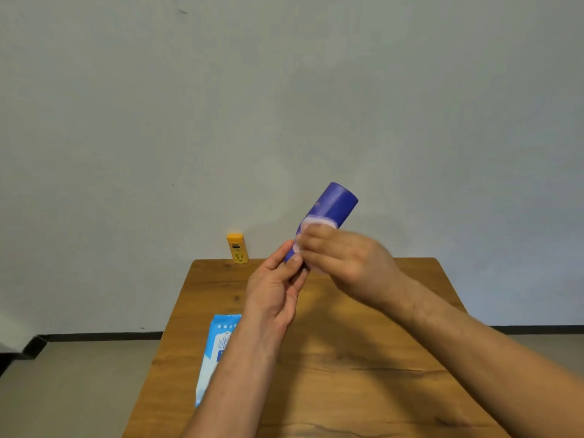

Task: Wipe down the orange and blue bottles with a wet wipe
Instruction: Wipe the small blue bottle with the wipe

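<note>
Above the desk (363,358), the left hand (275,292) grips a tilted blue bottle (331,207) while the right hand's (344,257) fingers (316,235) clasp a wet wipe (311,222) around it.

Wooden table (347,358), orange bottle (237,248) upright at its far edge, blue-and-white wipes pack (209,368) flat near its left edge.

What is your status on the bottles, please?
Left grip holds blue bottle low. Right grip presses wet wipe on it. Orange bottle stands apart, upright. Nothing obstructing.
</note>
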Demonstrator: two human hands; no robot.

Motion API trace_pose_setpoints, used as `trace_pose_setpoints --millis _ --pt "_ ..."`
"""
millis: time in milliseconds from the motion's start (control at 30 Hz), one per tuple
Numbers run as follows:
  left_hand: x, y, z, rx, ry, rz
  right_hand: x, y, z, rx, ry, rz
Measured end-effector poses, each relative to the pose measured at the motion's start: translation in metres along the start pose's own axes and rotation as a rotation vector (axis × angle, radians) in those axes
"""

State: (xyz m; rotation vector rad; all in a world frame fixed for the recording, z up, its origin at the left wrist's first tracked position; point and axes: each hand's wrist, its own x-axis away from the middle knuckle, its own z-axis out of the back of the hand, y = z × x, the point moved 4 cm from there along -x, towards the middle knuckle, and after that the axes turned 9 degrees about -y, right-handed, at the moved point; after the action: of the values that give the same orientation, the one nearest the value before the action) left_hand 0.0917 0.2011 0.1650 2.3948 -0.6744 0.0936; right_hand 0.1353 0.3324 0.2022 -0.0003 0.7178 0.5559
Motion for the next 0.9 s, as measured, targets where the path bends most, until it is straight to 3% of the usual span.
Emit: trace_pose_setpoints --millis 67,167,200,300,333,433,467,600,733,767,867,900 --pt "0.000 0.001 0.001 0.003 0.005 -0.010 0.004 0.016 0.005 0.005 -0.004 0.025" --pt "-0.002 0.002 0.000 0.000 0.017 -0.022 0.001 0.058 0.023 -0.080 0.158 -0.350" --pt "-0.003 0.002 -0.001 0.004 0.015 -0.030 -0.001 0.050 0.019 -0.066 0.149 -0.335" --pt "-0.006 0.004 -0.002 -0.005 0.005 -0.045 0.003 0.013 0.000 0.023 -0.032 0.052" --pt "-0.006 0.005 -0.002 -0.017 0.006 -0.049 0.004 0.022 0.003 0.013 -0.036 0.052" --pt "-0.007 0.005 -0.005 -0.023 0.009 -0.056 -0.001 0.060 0.020 -0.082 0.120 -0.347" --pt "-0.007 0.004 -0.006 -0.012 0.003 -0.058 -0.003 0.055 0.019 -0.082 0.137 -0.373" --pt "-0.004 0.005 -0.002 0.019 -0.012 -0.050 0.001 0.012 0.004 0.027 -0.004 0.039" --pt "-0.002 0.005 -0.004 0.028 -0.006 -0.056 -0.006 0.056 0.022 -0.070 0.182 -0.377" --pt "-0.003 0.005 -0.004 0.039 -0.011 -0.064 -0.009 0.044 0.017 -0.056 0.149 -0.327" --pt "-0.004 0.008 -0.002 0.045 -0.023 -0.082 -0.007 -0.002 0.003 0.030 -0.038 0.101" --pt "-0.005 0.009 -0.002 0.042 -0.019 -0.085 -0.008 0.005 0.008 0.039 -0.044 0.105"
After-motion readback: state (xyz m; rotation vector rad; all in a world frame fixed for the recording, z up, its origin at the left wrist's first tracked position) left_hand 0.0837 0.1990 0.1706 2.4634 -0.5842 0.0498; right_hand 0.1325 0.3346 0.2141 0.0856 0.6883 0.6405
